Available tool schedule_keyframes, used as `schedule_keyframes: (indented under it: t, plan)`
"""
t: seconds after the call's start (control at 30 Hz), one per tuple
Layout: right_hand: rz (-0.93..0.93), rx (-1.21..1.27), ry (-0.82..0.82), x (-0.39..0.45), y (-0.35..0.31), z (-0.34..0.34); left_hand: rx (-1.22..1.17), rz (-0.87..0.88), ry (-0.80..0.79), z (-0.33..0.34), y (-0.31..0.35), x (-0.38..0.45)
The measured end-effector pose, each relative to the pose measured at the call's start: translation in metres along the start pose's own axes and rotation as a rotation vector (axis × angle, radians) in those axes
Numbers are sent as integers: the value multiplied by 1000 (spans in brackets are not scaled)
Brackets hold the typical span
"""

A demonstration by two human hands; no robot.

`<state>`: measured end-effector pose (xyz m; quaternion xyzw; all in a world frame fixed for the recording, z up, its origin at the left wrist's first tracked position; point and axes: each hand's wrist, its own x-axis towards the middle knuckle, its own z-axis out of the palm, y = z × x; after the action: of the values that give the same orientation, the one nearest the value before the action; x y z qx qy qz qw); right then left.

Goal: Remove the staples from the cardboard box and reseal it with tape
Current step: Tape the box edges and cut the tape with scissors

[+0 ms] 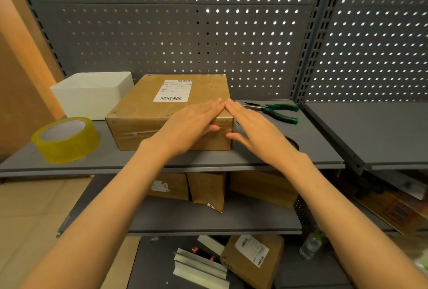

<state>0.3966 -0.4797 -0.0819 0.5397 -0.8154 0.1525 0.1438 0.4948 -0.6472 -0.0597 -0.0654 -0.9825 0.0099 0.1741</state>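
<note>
Both hands flat, fingers straight, gripping nothing: left hand (187, 124) lies over the cardboard box (166, 108) top and front face, right hand (252, 126) against its right side, fingertips meeting at the near-right corner. Box sits mid-shelf (312, 149), long axis roughly left-right. Tape roll (66, 139) at the shelf's front-left edge, nearer the left hand; pliers (275, 111) back-right, nearer the right.

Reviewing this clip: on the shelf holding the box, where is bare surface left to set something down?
Bare grey shelf lies right of the cardboard box, in front of the green pliers, up to the upright. A narrower strip runs between the tape roll and the box front. It is crowded at back left, where the white container sits beside the box, and at the box corner under both hands.
</note>
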Motion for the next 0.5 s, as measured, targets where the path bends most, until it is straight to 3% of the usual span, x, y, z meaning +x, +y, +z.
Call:
schedule_keyframes:
  t: [0.23,0.5]
  plan:
    - [140,361,13,4,-6,-6,-138,-48,-14,-4,-4,1]
    - [117,187,142,3,-12,9,-113,-61,49,2,-2,2]
